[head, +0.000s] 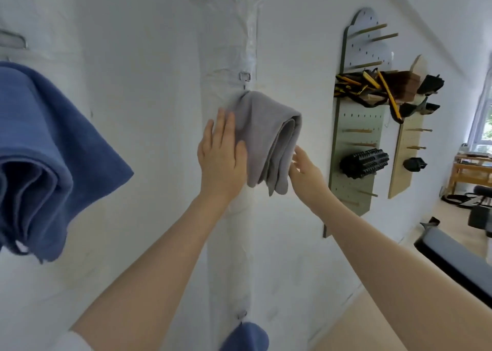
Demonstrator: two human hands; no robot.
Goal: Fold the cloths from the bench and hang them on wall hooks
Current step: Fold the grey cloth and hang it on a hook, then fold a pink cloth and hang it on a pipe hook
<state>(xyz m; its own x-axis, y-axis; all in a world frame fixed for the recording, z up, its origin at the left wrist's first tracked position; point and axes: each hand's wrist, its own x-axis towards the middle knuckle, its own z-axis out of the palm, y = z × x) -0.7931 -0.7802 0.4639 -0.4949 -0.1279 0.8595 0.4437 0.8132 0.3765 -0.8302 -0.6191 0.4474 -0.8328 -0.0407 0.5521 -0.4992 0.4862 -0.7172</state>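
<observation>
Bright, even daylight entering from window at far right; slightly overexposed there. Soft, faint shadows on white wall. Strong wide-angle bowing toward edges; pegboard leans visibly. Mild softness overall; blue towel at left edge somewhat blurred.

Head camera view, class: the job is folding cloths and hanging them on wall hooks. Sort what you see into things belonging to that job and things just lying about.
Belonging to the job:
folded grey cloth hanging on the wall
large blue towel hanging at left
left hand
right hand
metal wall hook

Just lying about:
grey-green pegboard
black ridged foam roller
yellow-and-black straps
black padded bench
</observation>
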